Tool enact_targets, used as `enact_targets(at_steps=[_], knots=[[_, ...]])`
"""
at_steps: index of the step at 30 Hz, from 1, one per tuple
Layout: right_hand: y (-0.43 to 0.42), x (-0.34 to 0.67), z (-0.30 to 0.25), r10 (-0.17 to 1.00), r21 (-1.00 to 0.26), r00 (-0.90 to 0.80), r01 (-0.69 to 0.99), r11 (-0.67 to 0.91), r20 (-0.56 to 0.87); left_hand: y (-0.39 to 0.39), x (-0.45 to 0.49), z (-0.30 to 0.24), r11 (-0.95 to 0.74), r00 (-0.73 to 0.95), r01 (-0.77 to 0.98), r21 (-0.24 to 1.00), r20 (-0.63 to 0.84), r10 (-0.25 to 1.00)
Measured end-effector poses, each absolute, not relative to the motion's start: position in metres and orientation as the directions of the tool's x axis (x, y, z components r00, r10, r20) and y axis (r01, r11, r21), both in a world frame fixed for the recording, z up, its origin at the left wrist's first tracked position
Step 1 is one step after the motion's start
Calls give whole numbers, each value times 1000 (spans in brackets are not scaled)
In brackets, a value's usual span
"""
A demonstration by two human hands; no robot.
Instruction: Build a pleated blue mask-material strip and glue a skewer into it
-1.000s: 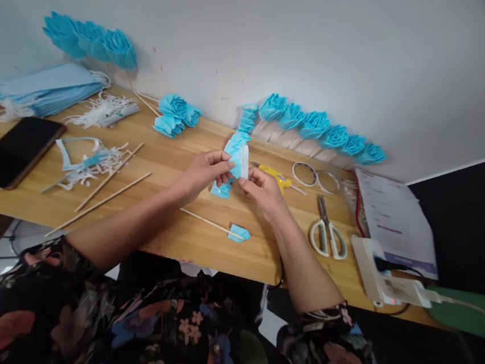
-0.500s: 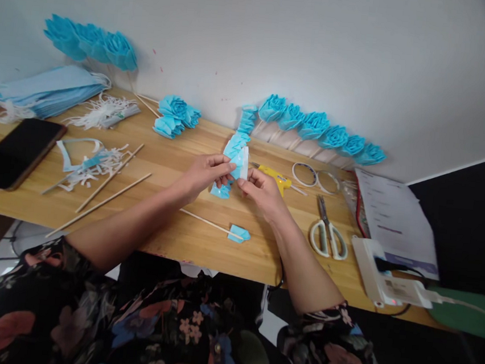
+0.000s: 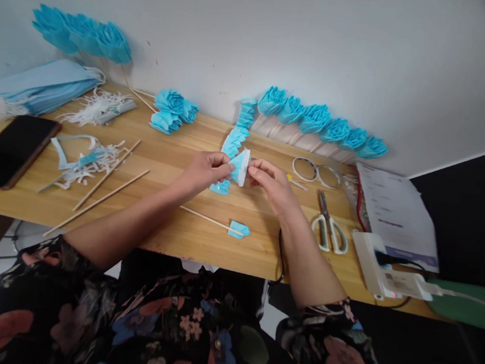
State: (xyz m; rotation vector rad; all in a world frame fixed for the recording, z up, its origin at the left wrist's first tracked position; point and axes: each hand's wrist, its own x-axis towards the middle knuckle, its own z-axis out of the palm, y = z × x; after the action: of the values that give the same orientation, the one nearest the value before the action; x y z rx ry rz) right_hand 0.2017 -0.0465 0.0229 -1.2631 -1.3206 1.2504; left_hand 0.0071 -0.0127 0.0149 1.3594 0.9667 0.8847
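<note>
Between my two hands is a small piece of blue mask fabric (image 3: 239, 167) with a white edge, gathered narrow on the left and flared at the white side. My left hand (image 3: 209, 173) pinches its gathered end. The fingertips of my right hand (image 3: 271, 179) are closed at the white edge. Behind and beneath the piece runs a row of folded blue petals (image 3: 234, 141) on the table. Nearer me lies a wooden stick (image 3: 205, 217) with a blue petal (image 3: 238, 229) at its end. My right hand hides most of a yellow glue gun (image 3: 288, 177).
Blue fabric flowers (image 3: 315, 119) on sticks lean along the wall. To the left are masks (image 3: 41, 85), white ear loops (image 3: 95, 108), a phone (image 3: 11, 151) and loose sticks (image 3: 99, 199). Rolls of tape (image 3: 305, 169), scissors (image 3: 327, 224) and a power strip (image 3: 369, 266) lie right.
The blue piece has gone from fairly flat to pinched and flared. My right hand has moved slightly right and now covers most of the glue gun. The view has shifted a little.
</note>
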Motion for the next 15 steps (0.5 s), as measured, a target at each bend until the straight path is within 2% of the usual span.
enact_targets(at_steps=[9, 15], knots=[[-46, 199, 21, 987, -988, -142, 144, -59, -79, -19, 6, 17, -81, 423, 181, 980, -4, 906], [-47, 194, 19, 987, -985, -127, 156, -76, -96, -19, 6, 12, -134, 423, 184, 974, 45, 905]])
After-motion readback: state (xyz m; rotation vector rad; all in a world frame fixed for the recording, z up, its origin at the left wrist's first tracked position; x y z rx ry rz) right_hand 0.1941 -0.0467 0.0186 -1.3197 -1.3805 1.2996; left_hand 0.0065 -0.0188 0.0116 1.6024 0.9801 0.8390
